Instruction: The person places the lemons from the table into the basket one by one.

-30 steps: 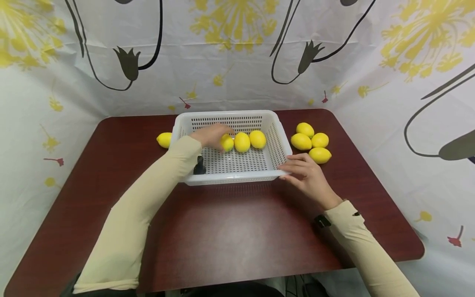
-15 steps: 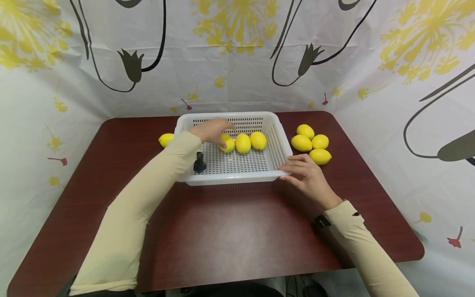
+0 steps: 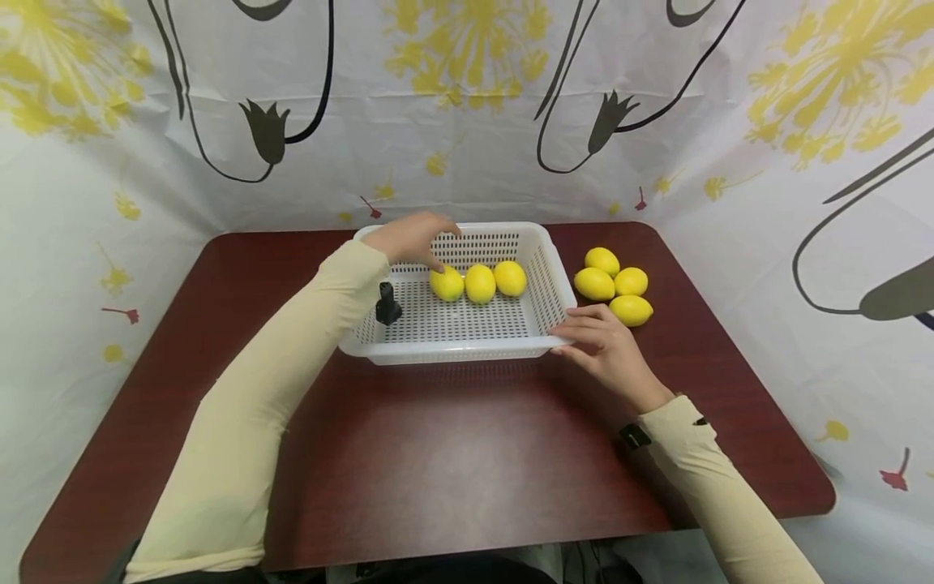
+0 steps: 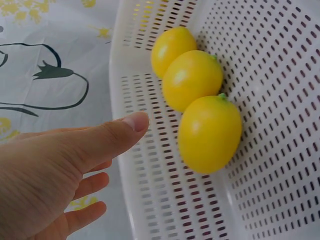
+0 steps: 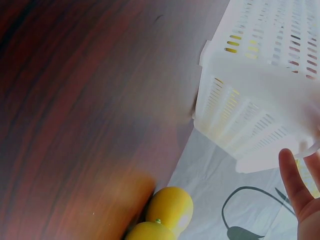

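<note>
A white plastic basket (image 3: 452,350) with slotted walls stands on the table. Three yellow lemons form a row in it: a left lemon (image 3: 447,285), a middle lemon (image 3: 480,285) and a right lemon (image 3: 510,278). My left hand (image 3: 411,238) hovers over the basket's back left part, thumb and fingers spread, holding nothing. The left wrist view has the thumb (image 4: 115,137) apart from the nearest lemon (image 4: 210,134). My right hand (image 3: 607,354) touches the basket's front right corner with fairly straight fingers; in the right wrist view a fingertip (image 5: 286,159) is at the rim.
Several loose lemons (image 3: 594,284) cluster on the table to the right of the basket. A small black device (image 3: 388,306) sits at my left wrist. The dark red table (image 3: 452,454) has a patterned cloth (image 3: 467,186) hanging behind it.
My left hand has let go of the left lemon and risen up and back from it. The lemon at the table's left is now hidden behind my sleeve. My right hand stays at the corner.
</note>
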`<control>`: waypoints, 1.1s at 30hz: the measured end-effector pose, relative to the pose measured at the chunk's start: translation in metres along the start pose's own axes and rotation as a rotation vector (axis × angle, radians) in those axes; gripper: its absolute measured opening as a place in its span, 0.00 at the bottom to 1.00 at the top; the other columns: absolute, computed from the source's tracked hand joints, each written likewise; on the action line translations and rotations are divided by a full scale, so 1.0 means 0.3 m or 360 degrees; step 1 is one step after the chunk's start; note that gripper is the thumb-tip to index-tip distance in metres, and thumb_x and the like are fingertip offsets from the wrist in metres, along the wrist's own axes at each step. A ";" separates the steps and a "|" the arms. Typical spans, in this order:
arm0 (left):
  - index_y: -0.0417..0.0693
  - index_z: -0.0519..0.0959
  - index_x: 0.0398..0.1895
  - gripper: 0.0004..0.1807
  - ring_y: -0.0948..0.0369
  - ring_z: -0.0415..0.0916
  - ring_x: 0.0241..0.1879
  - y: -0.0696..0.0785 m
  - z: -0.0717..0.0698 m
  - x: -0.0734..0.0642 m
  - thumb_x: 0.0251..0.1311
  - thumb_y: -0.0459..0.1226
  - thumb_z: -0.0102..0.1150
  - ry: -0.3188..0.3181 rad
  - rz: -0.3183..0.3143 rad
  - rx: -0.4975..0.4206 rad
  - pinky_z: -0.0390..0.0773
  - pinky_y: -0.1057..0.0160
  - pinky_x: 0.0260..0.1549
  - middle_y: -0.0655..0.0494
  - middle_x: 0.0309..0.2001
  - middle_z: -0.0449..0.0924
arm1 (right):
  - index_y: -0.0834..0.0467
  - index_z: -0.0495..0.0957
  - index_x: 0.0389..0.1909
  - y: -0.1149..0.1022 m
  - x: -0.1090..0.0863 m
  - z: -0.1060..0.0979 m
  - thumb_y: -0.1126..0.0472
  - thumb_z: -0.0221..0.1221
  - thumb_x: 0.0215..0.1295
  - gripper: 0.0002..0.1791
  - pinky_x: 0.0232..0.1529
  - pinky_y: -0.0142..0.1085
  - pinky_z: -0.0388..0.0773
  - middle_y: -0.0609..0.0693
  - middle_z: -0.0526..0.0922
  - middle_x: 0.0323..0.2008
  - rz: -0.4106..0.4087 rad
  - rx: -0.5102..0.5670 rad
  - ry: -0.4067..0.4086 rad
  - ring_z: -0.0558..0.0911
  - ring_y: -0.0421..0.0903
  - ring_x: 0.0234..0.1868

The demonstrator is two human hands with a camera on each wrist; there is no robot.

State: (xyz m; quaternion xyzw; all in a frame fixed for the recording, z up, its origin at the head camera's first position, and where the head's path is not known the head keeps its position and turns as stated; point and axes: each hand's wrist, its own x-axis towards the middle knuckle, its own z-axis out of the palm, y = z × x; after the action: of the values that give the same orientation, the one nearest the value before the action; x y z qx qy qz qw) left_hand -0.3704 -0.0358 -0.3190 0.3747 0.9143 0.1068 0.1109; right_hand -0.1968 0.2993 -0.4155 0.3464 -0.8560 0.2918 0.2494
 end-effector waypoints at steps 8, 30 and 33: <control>0.45 0.68 0.72 0.39 0.48 0.60 0.71 0.004 -0.024 -0.001 0.58 0.40 0.73 -0.0017 -0.0070 0.0035 0.64 0.50 0.68 0.48 0.71 0.67 | 0.58 0.89 0.44 -0.001 -0.001 0.000 0.65 0.78 0.46 0.21 0.58 0.39 0.71 0.53 0.89 0.43 0.0040 0.0009 -0.0028 0.77 0.56 0.55; 0.43 0.66 0.73 0.41 0.47 0.59 0.72 -0.056 -0.061 -0.082 0.58 0.41 0.73 0.0015 -0.0068 0.0054 0.62 0.48 0.69 0.46 0.72 0.65 | 0.58 0.89 0.43 -0.001 0.003 0.000 0.68 0.79 0.42 0.22 0.59 0.33 0.69 0.53 0.89 0.43 0.0037 -0.0004 -0.0012 0.77 0.56 0.55; 0.42 0.67 0.73 0.40 0.46 0.60 0.72 -0.076 -0.071 -0.098 0.59 0.41 0.73 0.0029 -0.0073 0.0081 0.62 0.48 0.70 0.45 0.72 0.66 | 0.58 0.89 0.43 0.001 0.004 0.001 0.69 0.79 0.40 0.23 0.59 0.32 0.69 0.54 0.89 0.43 0.0019 0.0000 -0.0001 0.77 0.57 0.54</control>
State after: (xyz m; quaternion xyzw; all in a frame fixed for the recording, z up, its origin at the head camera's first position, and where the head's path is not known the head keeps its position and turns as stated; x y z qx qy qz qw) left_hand -0.3710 -0.0747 -0.3014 0.3555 0.9260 0.0841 0.0955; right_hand -0.1979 0.2988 -0.4153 0.3414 -0.8581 0.2932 0.2474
